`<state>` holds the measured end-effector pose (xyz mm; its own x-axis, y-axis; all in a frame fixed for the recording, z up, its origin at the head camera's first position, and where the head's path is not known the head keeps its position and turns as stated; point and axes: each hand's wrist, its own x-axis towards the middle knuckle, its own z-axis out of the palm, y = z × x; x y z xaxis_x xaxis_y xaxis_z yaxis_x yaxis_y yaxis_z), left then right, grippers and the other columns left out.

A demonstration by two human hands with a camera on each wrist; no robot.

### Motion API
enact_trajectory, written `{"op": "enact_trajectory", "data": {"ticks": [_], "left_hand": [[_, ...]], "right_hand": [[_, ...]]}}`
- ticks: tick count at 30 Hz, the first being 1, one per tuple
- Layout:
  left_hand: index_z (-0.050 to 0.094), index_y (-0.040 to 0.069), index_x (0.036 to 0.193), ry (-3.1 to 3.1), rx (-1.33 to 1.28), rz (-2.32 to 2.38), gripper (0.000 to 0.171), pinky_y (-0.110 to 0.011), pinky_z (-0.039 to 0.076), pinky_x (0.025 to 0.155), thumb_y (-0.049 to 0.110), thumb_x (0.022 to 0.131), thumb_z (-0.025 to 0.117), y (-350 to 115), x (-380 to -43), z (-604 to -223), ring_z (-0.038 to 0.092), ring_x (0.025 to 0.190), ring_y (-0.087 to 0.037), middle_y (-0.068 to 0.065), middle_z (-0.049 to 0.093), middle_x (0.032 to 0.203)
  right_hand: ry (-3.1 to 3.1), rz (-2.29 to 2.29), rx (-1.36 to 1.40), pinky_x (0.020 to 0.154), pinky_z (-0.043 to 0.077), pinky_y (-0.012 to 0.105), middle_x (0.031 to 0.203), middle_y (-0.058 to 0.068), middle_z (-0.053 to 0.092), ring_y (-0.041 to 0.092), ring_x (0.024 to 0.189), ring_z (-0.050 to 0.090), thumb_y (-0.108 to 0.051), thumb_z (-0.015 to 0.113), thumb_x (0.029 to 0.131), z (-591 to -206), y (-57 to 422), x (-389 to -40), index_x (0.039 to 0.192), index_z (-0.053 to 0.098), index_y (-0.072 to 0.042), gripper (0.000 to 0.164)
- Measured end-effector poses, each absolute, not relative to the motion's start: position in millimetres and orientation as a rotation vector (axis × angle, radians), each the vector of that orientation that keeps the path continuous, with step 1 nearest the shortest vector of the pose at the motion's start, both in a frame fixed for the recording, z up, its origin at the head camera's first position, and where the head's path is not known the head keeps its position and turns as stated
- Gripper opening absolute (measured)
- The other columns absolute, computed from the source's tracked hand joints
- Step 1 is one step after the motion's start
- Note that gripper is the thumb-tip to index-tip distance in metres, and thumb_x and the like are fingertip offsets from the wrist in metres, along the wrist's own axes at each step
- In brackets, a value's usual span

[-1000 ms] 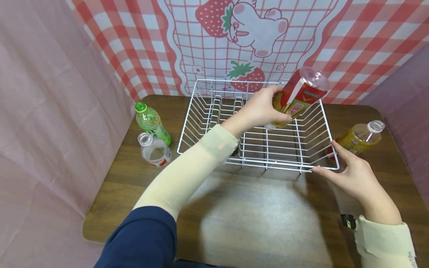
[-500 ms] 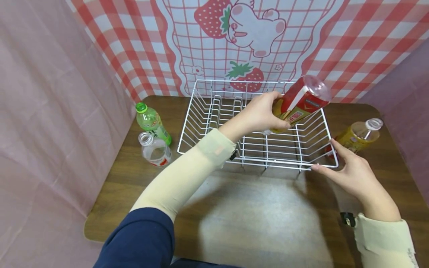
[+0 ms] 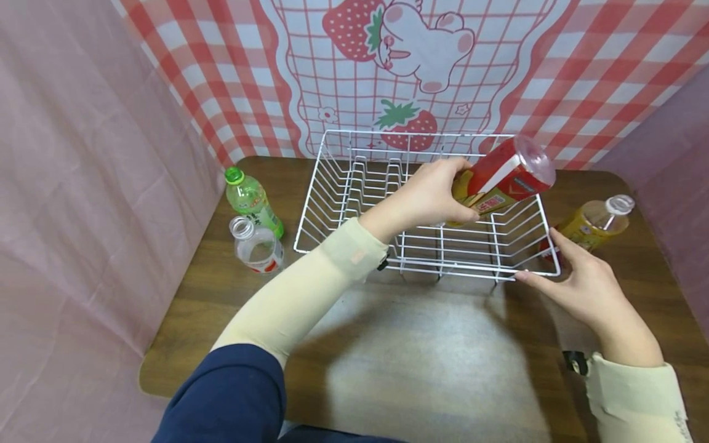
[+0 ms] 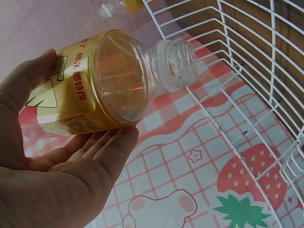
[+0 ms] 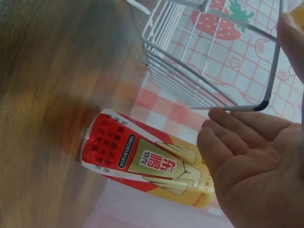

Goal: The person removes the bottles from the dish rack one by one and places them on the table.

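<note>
My left hand [image 3: 429, 194] grips a red and gold plastic drink bottle [image 3: 501, 175] above the right part of a white wire dish rack [image 3: 443, 266]. The bottle tilts, base up to the right and neck down to the left. Seen from the left wrist, its open neck [image 4: 176, 65] has no cap, and thumb and fingers lie round the gold label. At the rack's front right corner, my right hand [image 3: 589, 286] holds the frame, thumb at the front rim and fingers at the side. Beside that hand stands a similar red and gold bottle [image 5: 147, 161].
A green bottle [image 3: 252, 203] with a green cap and a clear uncapped bottle [image 3: 257, 249] stand left of the rack on the wooden table [image 3: 232, 344]. A checked strawberry cloth [image 3: 244, 80] hangs behind, with pink curtains [image 3: 72, 154] at the sides.
My left hand has lowered the bottle a little, and its base has swung down and to the right, so it lies flatter. The right hand stays at the rack's corner.
</note>
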<state>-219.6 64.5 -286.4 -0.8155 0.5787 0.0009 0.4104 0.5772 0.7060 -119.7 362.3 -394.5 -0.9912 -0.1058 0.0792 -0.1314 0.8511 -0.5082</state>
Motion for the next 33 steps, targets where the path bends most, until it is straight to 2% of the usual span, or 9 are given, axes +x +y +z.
{"op": "enact_trajectory", "data": {"ticks": [12,20,28,33], "left_hand": [[0.056,0.006,0.137,2.632,0.861,0.957,0.071,-0.015,0.045,0.082,0.027,0.078,0.089,66,-210,-286,0.057,0.098,-0.007,0.003,0.064,0.114],[0.057,0.005,0.135,2.673,0.915,0.873,0.066,-0.016,0.045,0.079,0.025,0.079,0.086,67,-209,-285,0.058,0.095,-0.010,0.001,0.066,0.112],[0.058,0.005,0.129,2.670,0.999,0.769,0.058,-0.018,0.045,0.078,0.024,0.081,0.084,66,-206,-286,0.058,0.094,-0.011,0.001,0.066,0.110],[0.058,0.004,0.129,2.680,1.035,0.713,0.058,-0.018,0.045,0.080,0.023,0.081,0.084,66,-205,-287,0.058,0.095,-0.012,0.000,0.066,0.111]], "right_hand": [[-2.898,0.824,0.205,0.088,0.038,0.071,0.132,0.034,0.056,0.052,0.110,0.056,-0.037,0.092,0.074,-386,360,-114,0.156,0.038,-0.002,0.104],[-2.861,0.827,0.216,0.082,0.040,0.067,0.116,0.033,0.063,0.048,0.101,0.060,-0.032,0.094,0.073,-382,360,-112,0.154,0.043,-0.003,0.100],[-2.832,0.856,0.226,0.086,0.039,0.067,0.127,0.028,0.062,0.046,0.108,0.060,-0.030,0.095,0.071,-372,356,-108,0.155,0.044,-0.011,0.101],[-2.833,0.837,0.227,0.089,0.038,0.070,0.139,0.028,0.054,0.052,0.116,0.053,-0.032,0.095,0.071,-368,355,-107,0.156,0.043,-0.011,0.102]]}}
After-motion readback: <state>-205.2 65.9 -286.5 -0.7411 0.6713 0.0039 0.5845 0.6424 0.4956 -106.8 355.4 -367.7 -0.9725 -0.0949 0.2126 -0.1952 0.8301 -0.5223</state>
